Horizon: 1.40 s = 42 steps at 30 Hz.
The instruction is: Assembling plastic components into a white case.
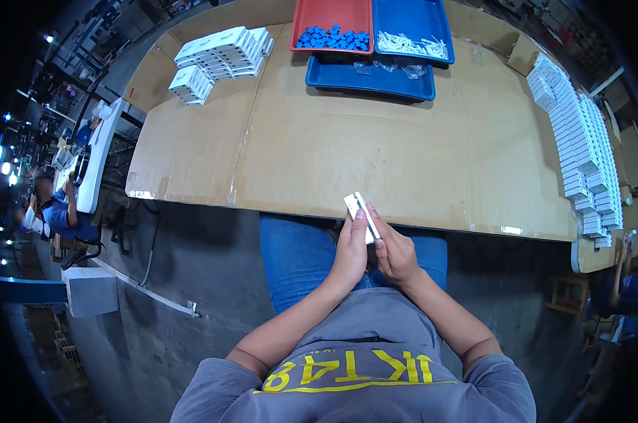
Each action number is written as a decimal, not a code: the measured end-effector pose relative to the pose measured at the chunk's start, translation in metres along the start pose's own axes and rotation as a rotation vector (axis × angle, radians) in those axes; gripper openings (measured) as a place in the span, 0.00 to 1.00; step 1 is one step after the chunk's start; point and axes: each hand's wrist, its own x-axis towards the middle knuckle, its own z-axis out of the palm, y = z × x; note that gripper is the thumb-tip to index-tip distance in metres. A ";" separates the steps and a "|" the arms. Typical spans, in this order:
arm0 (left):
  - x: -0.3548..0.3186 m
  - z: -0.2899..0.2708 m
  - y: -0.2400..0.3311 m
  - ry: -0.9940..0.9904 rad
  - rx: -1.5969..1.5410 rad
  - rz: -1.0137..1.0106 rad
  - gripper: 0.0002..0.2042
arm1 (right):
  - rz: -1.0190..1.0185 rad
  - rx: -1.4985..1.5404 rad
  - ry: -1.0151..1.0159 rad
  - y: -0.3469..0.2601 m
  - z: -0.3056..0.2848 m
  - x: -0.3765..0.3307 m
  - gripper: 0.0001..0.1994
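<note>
Just in front of the table's near edge, both my hands are closed on a small white box (352, 202), tilted with its far end up. My left hand (350, 255) grips it from the left, thumb along its face. From the right, my right hand (398, 255) presses its fingers against a narrow white strip or edge of it. A thin dark gap shows between the two white parts. My palms hide the lower end, so I cannot tell whether the box has an opening there.
Cardboard covers the table (319, 155). At its back stand a red tray (329, 14) of blue pieces, a blue tray (410, 14) of white pieces, and a lower blue tray (368, 83) with clear plastic. White boxes are stacked left (224, 53) and right (579, 141). People sit at both sides.
</note>
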 end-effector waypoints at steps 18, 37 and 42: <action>0.001 -0.020 0.025 -0.163 0.091 0.178 0.46 | 0.601 0.436 0.021 -0.015 -0.016 0.024 0.15; -0.001 -0.033 0.016 -0.266 0.563 0.577 0.54 | 0.795 0.827 0.059 -0.019 -0.010 0.021 0.24; 0.002 -0.028 0.014 -0.277 -0.188 0.019 0.40 | 0.587 0.641 0.118 -0.020 0.000 0.017 0.30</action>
